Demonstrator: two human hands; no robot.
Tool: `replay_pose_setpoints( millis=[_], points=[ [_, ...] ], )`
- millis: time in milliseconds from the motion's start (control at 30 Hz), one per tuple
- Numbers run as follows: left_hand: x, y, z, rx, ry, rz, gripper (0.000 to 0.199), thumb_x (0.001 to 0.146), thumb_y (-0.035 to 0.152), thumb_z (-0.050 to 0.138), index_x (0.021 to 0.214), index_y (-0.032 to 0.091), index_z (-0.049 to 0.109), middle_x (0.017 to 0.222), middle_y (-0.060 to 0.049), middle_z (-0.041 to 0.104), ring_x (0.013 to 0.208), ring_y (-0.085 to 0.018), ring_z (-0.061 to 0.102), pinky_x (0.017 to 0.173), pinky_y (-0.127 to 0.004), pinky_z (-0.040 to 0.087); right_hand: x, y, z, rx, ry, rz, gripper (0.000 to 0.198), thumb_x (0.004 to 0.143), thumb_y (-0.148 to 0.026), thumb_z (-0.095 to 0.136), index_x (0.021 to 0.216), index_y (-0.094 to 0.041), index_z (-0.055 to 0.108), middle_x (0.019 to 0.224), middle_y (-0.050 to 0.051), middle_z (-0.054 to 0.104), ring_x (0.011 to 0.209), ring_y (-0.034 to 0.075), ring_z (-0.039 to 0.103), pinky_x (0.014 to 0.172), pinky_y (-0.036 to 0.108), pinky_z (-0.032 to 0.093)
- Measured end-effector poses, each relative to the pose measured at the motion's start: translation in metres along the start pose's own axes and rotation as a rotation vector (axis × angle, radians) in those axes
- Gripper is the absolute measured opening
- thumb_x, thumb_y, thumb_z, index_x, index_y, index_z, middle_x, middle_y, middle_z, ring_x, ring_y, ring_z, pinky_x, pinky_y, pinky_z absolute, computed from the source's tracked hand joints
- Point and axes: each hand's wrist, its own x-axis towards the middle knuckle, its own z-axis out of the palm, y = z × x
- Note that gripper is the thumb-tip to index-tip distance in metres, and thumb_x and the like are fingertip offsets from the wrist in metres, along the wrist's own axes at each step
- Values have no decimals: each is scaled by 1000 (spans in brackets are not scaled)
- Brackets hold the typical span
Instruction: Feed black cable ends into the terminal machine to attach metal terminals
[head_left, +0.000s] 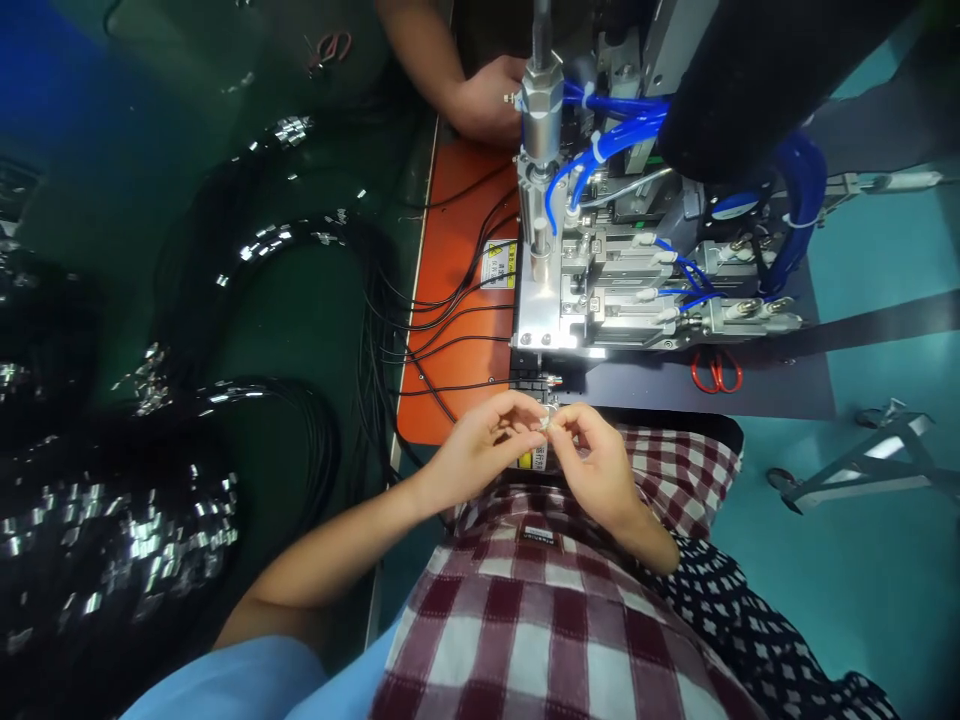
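Note:
My left hand (491, 445) is closed in a pinch in front of the machine, with thumb and forefinger on a small pale piece (547, 420). From the other side my right hand (598, 465) pinches the same piece, so the fingertips of both hands almost meet. What kind of piece it is cannot be made out, since the fingers cover most of it. Just beyond the hands is a black fixture (531, 378) with a thin black cable (469, 384) running into it from the left. A label (532, 458) shows partly below my left hand.
A metal machine (544, 300) with blue air hoses (626, 135) stands ahead on an orange plate (442, 365). Bundled black cables (300, 235) with shiny ends lie left. Red-handled scissors (717, 372) lie right. Another person's hand (491, 100) is at the machine's far side.

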Motion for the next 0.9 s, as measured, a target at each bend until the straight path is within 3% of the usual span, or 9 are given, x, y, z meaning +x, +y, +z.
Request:
replay_pose_setpoints(
  millis=[67, 167, 267, 367, 433, 500, 667, 800, 900],
  points=[
    [-7, 8, -10, 234, 77, 129, 22, 88, 25, 65, 109, 18, 61, 100, -6, 63, 90, -16, 60, 79, -27, 50, 0, 4, -3, -30, 7, 25, 11, 92, -24, 56, 82, -20, 59, 79, 0, 61, 70, 14, 53, 66, 27, 42],
    [-25, 22, -33, 507, 131, 267, 8, 91, 21, 60, 98, 17, 64, 93, -5, 65, 86, -15, 61, 78, -25, 48, 0, 13, -9, -12, 20, 63, 10, 89, -27, 60, 84, -19, 63, 75, 0, 61, 65, 13, 51, 62, 26, 41],
    [-48, 24, -51, 716, -185, 240, 15, 96, 16, 50, 99, 15, 65, 91, -6, 68, 85, -14, 63, 76, -24, 48, 0, 22, -17, 48, 70, 104, 12, 89, -31, 61, 92, -20, 66, 77, 0, 62, 66, 13, 53, 63, 27, 42],
    [-67, -1, -51, 1126, -568, 187, 20, 94, 9, 47, 97, 12, 66, 88, -9, 69, 84, -19, 63, 76, -31, 47, 0, 23, -25, 60, 143, 104, 15, 90, -33, 59, 95, -21, 67, 78, 1, 63, 66, 13, 53, 63, 28, 42],
    [-74, -27, -44, 1441, -624, 154, 18, 90, 6, 49, 91, 9, 68, 88, -13, 70, 85, -24, 63, 78, -35, 46, 0, 19, -28, 72, 155, 84, 15, 91, -33, 59, 94, -21, 67, 78, 1, 62, 64, 13, 52, 62, 28, 42],
    [-72, -51, -38, 1608, -579, 86, 17, 86, 2, 52, 88, 6, 69, 88, -17, 70, 85, -26, 64, 78, -38, 45, -2, 13, -29, 85, 142, 69, 14, 91, -33, 59, 93, -22, 67, 78, 1, 62, 64, 13, 52, 62, 28, 42],
    [-56, -71, -44, 1636, -520, 44, 19, 79, -3, 55, 71, 9, 67, 69, -14, 67, 72, -26, 64, 67, -37, 42, -9, 4, -30, 109, 106, 56, 14, 92, -34, 59, 92, -23, 66, 76, 0, 61, 66, 13, 54, 61, 26, 42],
    [-55, -45, -60, 1556, -565, 123, 17, 84, 5, 56, 73, 13, 67, 75, -10, 69, 73, -22, 64, 65, -34, 41, -12, 6, -35, 112, 122, 54, 14, 93, -35, 59, 93, -23, 66, 72, -1, 59, 64, 12, 54, 60, 24, 43],
    [-60, -12, -73, 1296, -520, 239, 15, 92, 16, 53, 91, 15, 68, 79, -7, 70, 76, -19, 65, 69, -31, 44, -12, 8, -37, 107, 135, 47, 13, 93, -34, 59, 93, -23, 66, 72, -1, 58, 63, 11, 53, 59, 23, 43]
  ],
)
